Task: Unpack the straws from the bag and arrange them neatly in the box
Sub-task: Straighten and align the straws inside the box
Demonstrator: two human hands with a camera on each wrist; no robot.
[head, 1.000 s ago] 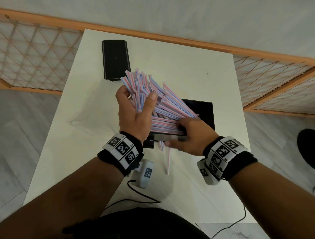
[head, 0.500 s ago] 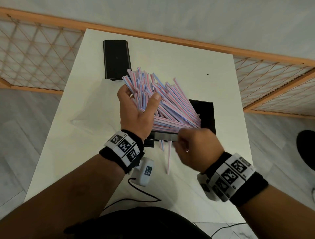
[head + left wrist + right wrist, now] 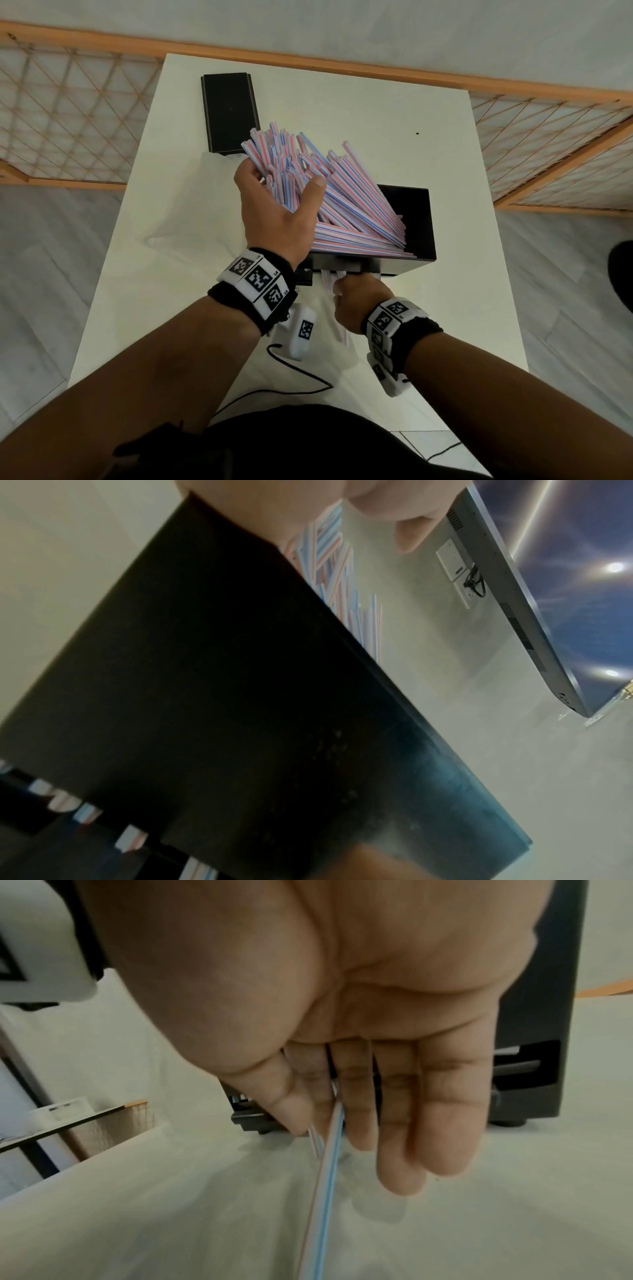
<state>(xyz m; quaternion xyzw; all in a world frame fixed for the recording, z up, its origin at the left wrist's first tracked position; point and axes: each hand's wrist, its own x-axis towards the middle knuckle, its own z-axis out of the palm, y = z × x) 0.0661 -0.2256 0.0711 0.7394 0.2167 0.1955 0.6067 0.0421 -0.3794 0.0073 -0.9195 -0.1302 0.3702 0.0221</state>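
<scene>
pink-blue striped straws fan from black box.

The left hand grips fanned pink-and-blue striped plastic straws over the open black rectangular box; the right hand reaches loose straws below it.

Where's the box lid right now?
In the head view the lid lies flat at the far left of the table, just beyond the fanned tips of the straws that the left hand holds in the box.
</scene>
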